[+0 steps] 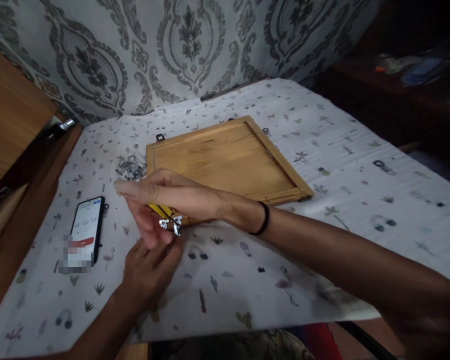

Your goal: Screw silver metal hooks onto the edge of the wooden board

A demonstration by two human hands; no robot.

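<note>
A wooden framed panel point(217, 157) lies on the patterned cloth. My right hand point(172, 195), with a black band at the wrist, is closed around a yellow and black tool point(160, 210) over the panel's near left corner. Just below it, my left hand point(150, 265) has its fingers bent at a small shiny metal bracket point(171, 224) on the panel's near edge. The right hand partly covers the left fingertips, and what they grip cannot be made out. Beside the panel's left corner sits a pile of small metal pieces point(131, 168).
A phone point(86, 225) showing a timer lies at the left on the cloth point(247, 285). A wooden piece of furniture point(18, 115) stands at the far left, and patterned fabric point(187, 45) hangs behind. Dark surroundings with blurred items are at the right.
</note>
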